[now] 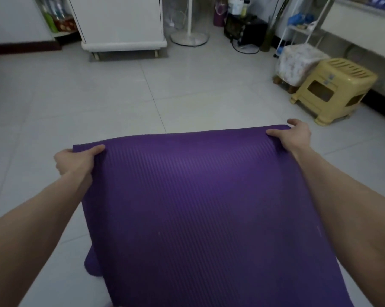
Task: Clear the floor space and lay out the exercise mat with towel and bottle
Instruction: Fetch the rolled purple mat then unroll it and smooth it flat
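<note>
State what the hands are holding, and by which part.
The purple mat: left hand pinches its far left corner, right hand its far right corner.

Dim, bluish light; warped edges.

The mat occupies front centre over the floor. The left hand grips its far-left corner and the right hand its far-right corner. Its rolled end lies beneath, near left. Along the back, left to right: bottle shelf, cabinet, fan stand, box. At right, a plastic stool stands beside a covered stool, with a wire rack behind.
</note>
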The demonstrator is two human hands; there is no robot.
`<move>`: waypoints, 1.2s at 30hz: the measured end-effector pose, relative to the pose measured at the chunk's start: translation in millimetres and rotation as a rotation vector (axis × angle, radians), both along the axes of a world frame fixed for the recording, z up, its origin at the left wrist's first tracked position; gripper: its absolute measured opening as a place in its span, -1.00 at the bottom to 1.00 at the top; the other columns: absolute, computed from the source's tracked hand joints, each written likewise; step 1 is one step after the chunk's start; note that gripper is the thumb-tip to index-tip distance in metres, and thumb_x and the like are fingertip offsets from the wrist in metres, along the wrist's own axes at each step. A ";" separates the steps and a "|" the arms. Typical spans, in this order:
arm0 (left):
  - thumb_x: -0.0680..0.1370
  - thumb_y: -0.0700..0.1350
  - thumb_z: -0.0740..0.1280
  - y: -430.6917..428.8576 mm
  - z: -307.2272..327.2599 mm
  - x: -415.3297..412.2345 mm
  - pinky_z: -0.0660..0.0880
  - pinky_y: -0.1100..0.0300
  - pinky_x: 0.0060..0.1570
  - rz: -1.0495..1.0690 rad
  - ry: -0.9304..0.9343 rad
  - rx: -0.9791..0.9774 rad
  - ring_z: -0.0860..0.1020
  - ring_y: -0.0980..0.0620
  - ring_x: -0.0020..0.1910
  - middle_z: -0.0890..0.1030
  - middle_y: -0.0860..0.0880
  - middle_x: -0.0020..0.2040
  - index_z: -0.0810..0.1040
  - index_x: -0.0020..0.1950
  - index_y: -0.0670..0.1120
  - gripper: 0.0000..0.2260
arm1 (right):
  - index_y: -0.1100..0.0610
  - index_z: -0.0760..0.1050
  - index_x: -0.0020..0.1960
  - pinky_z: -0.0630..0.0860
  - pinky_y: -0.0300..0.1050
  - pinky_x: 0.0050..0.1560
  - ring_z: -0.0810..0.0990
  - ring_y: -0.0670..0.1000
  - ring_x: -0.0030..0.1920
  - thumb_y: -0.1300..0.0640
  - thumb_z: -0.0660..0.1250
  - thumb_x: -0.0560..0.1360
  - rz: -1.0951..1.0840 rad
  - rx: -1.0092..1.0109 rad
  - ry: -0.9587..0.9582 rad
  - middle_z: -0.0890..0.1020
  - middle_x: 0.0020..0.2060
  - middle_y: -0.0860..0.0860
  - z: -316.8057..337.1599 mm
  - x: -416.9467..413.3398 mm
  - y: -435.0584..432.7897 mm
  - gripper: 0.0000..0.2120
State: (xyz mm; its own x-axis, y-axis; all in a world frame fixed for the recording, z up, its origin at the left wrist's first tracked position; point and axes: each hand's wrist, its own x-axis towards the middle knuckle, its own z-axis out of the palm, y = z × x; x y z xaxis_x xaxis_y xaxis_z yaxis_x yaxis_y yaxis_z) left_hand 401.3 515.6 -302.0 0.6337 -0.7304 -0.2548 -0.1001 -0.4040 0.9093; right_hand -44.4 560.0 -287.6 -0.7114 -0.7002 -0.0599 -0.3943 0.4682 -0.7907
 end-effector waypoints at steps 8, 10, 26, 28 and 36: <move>0.23 -0.06 0.60 -58.5 61.7 25.4 0.47 0.14 -0.13 0.039 0.087 -0.068 0.49 0.01 -0.12 0.55 -0.08 -0.05 0.39 -0.36 -0.11 -0.62 | 0.21 0.37 0.41 0.36 0.02 0.38 0.44 0.12 0.35 0.07 0.57 0.31 0.013 -0.105 -0.018 0.45 0.37 0.13 73.4 18.4 -67.7 -0.25; 0.12 0.00 0.63 -84.9 79.9 36.5 0.53 0.10 -0.11 0.002 0.119 -0.107 0.54 0.00 -0.12 0.60 -0.09 -0.03 0.44 -0.33 -0.12 -0.58 | 0.21 0.36 0.42 0.35 0.01 0.39 0.43 0.11 0.36 0.06 0.57 0.31 0.021 -0.146 -0.002 0.46 0.37 0.12 89.1 23.2 -87.6 -0.23; 0.38 -0.32 0.46 -170.4 -105.7 88.2 0.47 -0.07 0.22 -0.079 0.035 -0.014 0.50 -0.15 0.21 0.50 -0.18 0.27 0.31 0.36 -0.19 -0.40 | -0.01 0.02 0.56 0.16 0.20 0.42 0.24 0.28 0.42 0.00 0.52 0.37 0.136 0.287 0.143 0.27 0.43 0.21 -81.7 105.9 -167.8 -0.06; 0.39 -0.35 0.45 -177.3 -136.5 90.1 0.45 -0.09 0.23 -0.123 0.052 0.002 0.49 -0.16 0.22 0.48 -0.18 0.29 0.29 0.37 -0.19 -0.39 | -0.03 -0.04 0.57 0.13 0.20 0.43 0.22 0.27 0.43 -0.02 0.50 0.38 0.140 0.314 0.125 0.23 0.45 0.21 -112.2 115.0 -175.8 -0.04; 0.46 -0.45 0.29 -223.7 -217.4 89.7 0.38 -0.04 0.30 -0.322 0.067 0.044 0.43 -0.15 0.30 0.41 -0.15 0.39 0.21 0.48 -0.15 -0.37 | -0.05 -0.21 0.57 0.02 0.23 0.44 0.11 0.26 0.46 -0.08 0.44 0.43 0.154 0.472 0.223 0.08 0.50 0.20 -196.3 134.0 -207.7 -0.01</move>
